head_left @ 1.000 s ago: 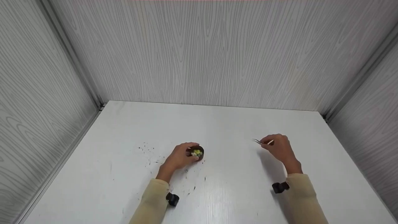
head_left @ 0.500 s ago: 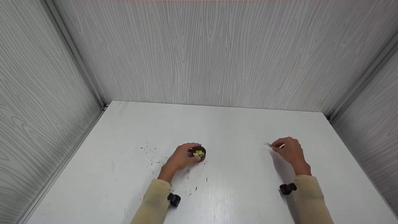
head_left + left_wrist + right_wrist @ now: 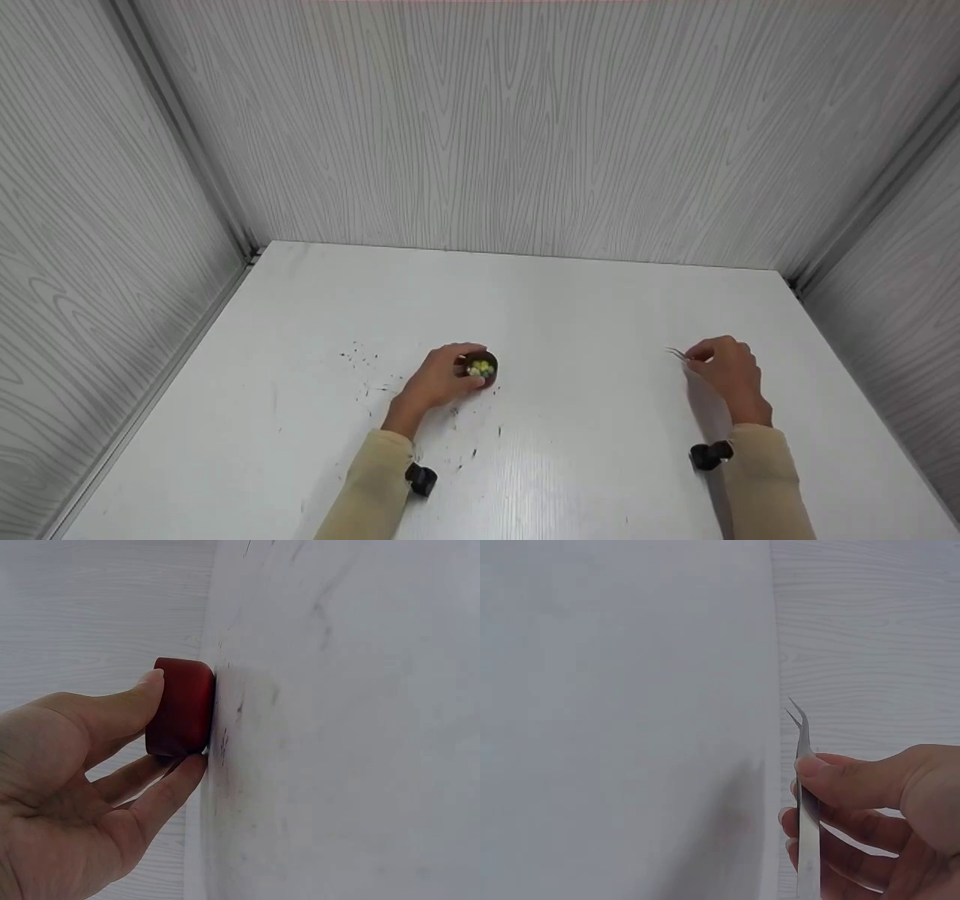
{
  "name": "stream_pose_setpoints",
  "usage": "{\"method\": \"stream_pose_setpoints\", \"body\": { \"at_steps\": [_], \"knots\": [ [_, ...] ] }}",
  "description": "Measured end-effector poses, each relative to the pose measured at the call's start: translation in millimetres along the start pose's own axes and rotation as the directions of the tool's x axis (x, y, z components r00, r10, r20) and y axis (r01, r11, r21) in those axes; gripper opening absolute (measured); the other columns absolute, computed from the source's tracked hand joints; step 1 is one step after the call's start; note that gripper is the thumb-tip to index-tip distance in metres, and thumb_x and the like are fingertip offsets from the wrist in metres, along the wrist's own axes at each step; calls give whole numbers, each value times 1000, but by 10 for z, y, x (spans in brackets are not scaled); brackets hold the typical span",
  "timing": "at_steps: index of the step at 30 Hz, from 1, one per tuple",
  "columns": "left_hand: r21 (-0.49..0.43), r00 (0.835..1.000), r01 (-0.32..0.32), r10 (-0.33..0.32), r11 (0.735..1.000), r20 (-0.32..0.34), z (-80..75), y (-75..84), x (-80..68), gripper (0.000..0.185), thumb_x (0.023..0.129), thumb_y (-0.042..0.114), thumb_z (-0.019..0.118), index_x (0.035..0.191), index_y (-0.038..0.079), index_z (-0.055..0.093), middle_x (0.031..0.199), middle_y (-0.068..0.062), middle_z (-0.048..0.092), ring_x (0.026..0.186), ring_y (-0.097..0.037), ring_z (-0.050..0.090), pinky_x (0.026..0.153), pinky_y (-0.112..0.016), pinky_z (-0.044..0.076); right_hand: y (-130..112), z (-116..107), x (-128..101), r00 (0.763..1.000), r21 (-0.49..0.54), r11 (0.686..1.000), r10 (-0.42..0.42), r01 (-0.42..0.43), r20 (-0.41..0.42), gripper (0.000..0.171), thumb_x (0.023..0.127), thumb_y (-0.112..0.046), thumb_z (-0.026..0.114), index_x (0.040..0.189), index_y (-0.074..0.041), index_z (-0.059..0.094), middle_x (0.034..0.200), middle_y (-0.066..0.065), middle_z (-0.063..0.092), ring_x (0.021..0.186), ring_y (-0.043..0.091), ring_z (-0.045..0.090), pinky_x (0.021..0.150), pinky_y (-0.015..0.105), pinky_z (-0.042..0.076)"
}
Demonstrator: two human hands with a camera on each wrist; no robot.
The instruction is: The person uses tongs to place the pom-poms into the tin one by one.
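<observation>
Item one: a small round dark red cup [image 3: 481, 368] with straight sides, standing on the white table [image 3: 570, 300] just below the middle of the head view. It holds a heap of small yellow, green and pale beads [image 3: 480, 368]. In the left wrist view you see only its red side wall [image 3: 180, 706], base against the table.

Item two: your left hand [image 3: 439, 381], wrapped round the cup from the lower left of it. The thumb lies along one side of the wall and the curled fingers [image 3: 169, 784] close in from the other side, so the cup is gripped between them.

Item three: slim silver metal tweezers [image 3: 676, 352] with bent, pointed tips, in the right half of the head view, well apart from the cup. The two tips [image 3: 796, 712] stand slightly apart and hold nothing.

Item four: your right hand [image 3: 726, 373], pinching the tweezers between thumb and curled fingers, tips pointing toward the left of the frame.

Item five: fine dark specks [image 3: 358, 358] scattered on the table around and to the left of your left hand.

Item six: grey wood-grain wall panels [image 3: 480, 127] enclosing the table on three sides.
</observation>
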State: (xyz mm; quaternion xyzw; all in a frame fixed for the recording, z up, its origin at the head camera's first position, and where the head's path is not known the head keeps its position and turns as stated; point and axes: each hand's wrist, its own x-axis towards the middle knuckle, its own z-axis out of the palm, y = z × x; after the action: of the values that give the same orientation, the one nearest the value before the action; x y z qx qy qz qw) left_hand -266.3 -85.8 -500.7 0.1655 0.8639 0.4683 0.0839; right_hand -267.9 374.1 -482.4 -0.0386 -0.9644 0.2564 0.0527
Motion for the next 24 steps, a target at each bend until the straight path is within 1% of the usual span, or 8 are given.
{"method": "stream_pose_setpoints", "body": {
  "at_steps": [5, 9, 16, 19, 24],
  "knots": [
    [-11, 1000, 22, -22, 1000, -2, -3, 7, -2, 50, 95, 8, 73, 144, 8, 59, 149, -22, 54, 135, -43, 56, 112, -55, 48, 47, -26, -2, 998, 0, 999, 52, -52, 25, 20, 95, -9, 69, 109, 2, 78, 111, 26, 74, 102, 43, 67, 79, 53, 54],
    [-11, 1000, 28, -28, 1000, -4, -4, 16, -7, 50, 96, 9, 73, 144, 9, 59, 149, -22, 54, 135, -42, 57, 112, -55, 49, 73, -41, 3, 996, -10, 997, 80, -80, 41, 21, 96, -10, 68, 110, 2, 77, 111, 26, 73, 103, 43, 66, 80, 53, 54],
    [-6, 1000, 21, -21, 1000, -6, -3, 18, -5, 50, 96, 8, 73, 144, 8, 59, 148, -23, 54, 135, -43, 57, 112, -55, 49, 102, -64, -11, 990, -3, 992, 128, -128, 66, 23, 95, -12, 68, 113, 0, 76, 114, 25, 73, 105, 42, 67, 80, 51, 53],
    [3, 1000, 17, -17, 1000, -6, -6, 21, -6, 50, 96, 9, 73, 144, 8, 59, 148, -23, 54, 134, -43, 57, 112, -55, 49, 110, -72, -16, 988, 2, 990, 138, -138, 72, 24, 95, -13, 68, 115, -1, 76, 117, 25, 73, 107, 43, 66, 81, 51, 53],
    [15, 1000, 29, -29, 999, -6, -7, 33, -9, 50, 96, 9, 73, 144, 8, 59, 148, -21, 55, 135, -42, 57, 112, -55, 49, 150, -71, -25, 990, 15, 993, 113, -114, 79, 23, 94, -11, 70, 112, 0, 77, 117, 26, 72, 109, 45, 66, 83, 53, 54]
  ]
}}
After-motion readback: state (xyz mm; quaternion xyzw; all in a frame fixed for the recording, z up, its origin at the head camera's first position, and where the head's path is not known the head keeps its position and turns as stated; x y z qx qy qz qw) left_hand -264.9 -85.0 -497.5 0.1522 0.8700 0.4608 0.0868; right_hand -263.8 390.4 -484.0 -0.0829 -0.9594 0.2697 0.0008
